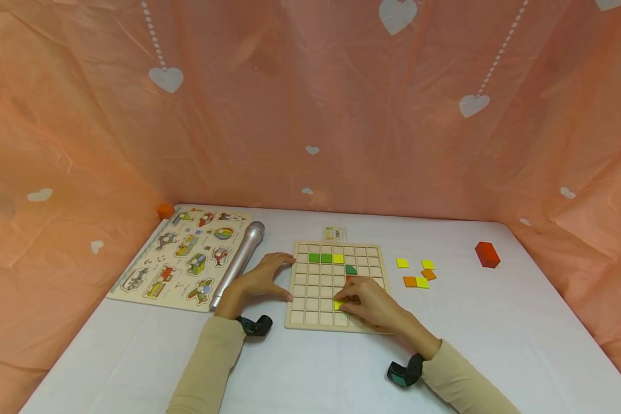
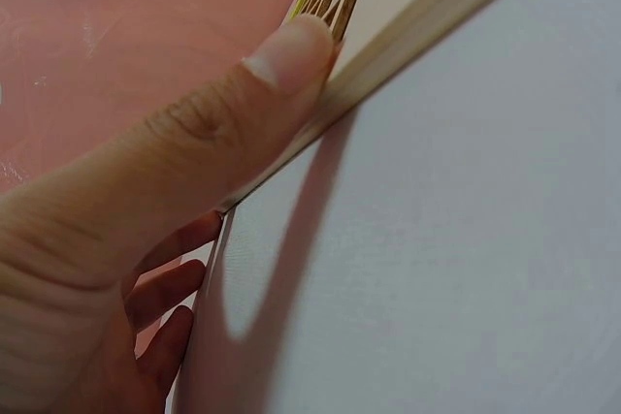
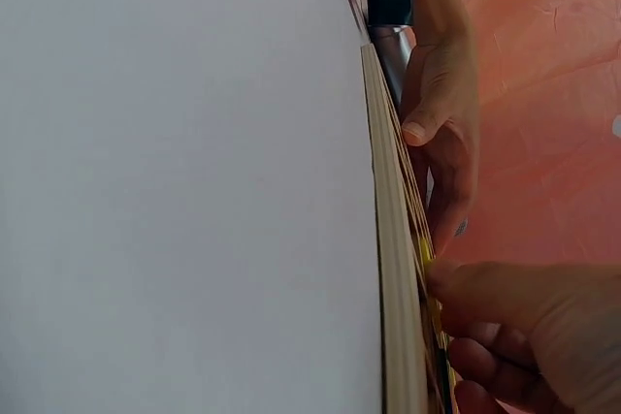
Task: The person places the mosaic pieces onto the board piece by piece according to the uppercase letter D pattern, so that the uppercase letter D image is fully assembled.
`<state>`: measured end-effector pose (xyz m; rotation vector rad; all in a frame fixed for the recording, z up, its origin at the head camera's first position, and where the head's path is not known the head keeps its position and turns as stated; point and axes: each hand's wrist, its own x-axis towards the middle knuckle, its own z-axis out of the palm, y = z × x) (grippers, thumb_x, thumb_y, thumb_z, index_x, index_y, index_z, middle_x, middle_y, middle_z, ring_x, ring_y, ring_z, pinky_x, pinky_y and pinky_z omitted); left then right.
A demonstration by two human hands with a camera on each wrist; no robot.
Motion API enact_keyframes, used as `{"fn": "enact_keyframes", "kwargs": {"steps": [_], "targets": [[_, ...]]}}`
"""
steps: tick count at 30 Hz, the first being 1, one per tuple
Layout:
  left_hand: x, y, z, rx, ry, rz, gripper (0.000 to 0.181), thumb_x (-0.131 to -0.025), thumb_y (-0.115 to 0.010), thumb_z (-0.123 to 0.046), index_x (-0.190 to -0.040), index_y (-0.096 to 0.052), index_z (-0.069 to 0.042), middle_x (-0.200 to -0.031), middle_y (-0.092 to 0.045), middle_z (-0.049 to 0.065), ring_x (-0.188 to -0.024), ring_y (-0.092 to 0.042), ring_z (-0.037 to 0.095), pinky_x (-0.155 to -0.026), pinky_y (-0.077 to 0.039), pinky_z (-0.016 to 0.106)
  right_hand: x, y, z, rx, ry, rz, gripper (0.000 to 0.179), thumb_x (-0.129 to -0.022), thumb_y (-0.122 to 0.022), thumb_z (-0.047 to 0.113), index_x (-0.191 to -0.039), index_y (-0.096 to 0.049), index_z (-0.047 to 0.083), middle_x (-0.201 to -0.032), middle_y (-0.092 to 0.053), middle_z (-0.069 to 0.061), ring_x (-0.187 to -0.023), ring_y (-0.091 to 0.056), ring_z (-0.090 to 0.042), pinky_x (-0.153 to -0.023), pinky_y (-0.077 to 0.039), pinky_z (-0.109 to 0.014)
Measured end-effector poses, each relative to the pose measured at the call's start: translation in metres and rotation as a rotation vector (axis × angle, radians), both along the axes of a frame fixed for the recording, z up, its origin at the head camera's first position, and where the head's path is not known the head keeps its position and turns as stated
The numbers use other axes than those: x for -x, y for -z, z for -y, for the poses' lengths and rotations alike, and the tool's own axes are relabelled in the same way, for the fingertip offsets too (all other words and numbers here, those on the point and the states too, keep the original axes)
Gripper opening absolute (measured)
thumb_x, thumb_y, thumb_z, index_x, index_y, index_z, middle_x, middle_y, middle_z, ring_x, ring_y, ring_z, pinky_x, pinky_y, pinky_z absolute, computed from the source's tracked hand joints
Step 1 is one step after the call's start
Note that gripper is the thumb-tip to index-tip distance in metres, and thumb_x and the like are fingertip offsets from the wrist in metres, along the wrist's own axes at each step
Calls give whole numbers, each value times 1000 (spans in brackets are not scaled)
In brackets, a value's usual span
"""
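Observation:
A wooden grid board (image 1: 298, 303) lies flat on the white table. My left hand (image 1: 263, 278) is spread along its left side, thumb and fingertips at the edge; the left wrist view shows the thumb (image 2: 291, 60) on the board's rim. My right hand (image 1: 372, 302) pinches a yellow square tile (image 1: 338, 306) between thumb and fingers, low over a cell near the board's front. In the upper rows sit two green squares (image 1: 321, 258), a yellow square (image 1: 338, 259) and a dark green rounded piece (image 1: 351, 269). Partly hidden by the right hand is a red piece (image 1: 350, 278).
Loose yellow tiles (image 1: 402, 263) and orange tiles (image 1: 410, 282) lie right of the board. A small pattern card (image 1: 334, 232) is behind it. Left stand a picture puzzle board (image 1: 150, 259), a silver microphone (image 1: 240, 261) and an orange block (image 1: 165, 211). Far right lies a red block (image 1: 487, 255).

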<state>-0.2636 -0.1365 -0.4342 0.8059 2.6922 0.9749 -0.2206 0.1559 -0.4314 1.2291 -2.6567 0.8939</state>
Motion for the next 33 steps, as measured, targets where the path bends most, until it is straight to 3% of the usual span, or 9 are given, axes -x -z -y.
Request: {"fn": "enact_keyframes", "kwargs": {"steps": [6, 13, 21, 28, 33], "targets": [[0, 0, 0, 3, 3, -2, 88, -63, -84, -30, -136, -43, -3, -143, -37, 16, -135, -24, 35, -113, -18, 50, 2, -7, -13, 24, 56, 51, 24, -81, -71, 10, -105, -70, 8, -97, -65, -1, -82, -56, -12, -67, -50, -22], [0, 1, -1, 0, -8, 9, 88, -63, -85, -30, -136, -43, -4, -144, -36, 16, -136, -23, 36, -113, -18, 52, 15, -14, -50, 114, 187, 12, 23, -81, -71, 5, -104, -68, 3, -94, -64, -8, -79, -55, -18, -66, -52, -26], [0, 0, 0, -2, -1, 2, 89, -63, -84, -30, -136, -43, -3, -144, -36, 16, -135, -24, 36, -113, -18, 51, 24, -13, -101, 91, 279, -75, 26, -73, -75, -1, -98, -68, 3, -94, -65, -9, -78, -57, -22, -64, -53, -28], [-1, -1, 1, -11, -10, 11, 88, -62, -84, -29, -136, -43, -4, -144, -36, 16, -135, -24, 36, -113, -18, 51, 23, -11, -125, -2, 365, 76, 28, -74, -76, 3, -101, -69, 3, -95, -64, -6, -84, -55, -21, -74, -51, -30], [-1, -1, 0, -8, -12, 18, 88, -62, -85, -29, -136, -43, -4, -144, -36, 16, -135, -24, 36, -113, -18, 52, 23, -8, -132, -59, 357, 132, 28, -75, -75, 3, -103, -69, 3, -98, -64, -5, -92, -56, -23, -82, -52, -35]]}}
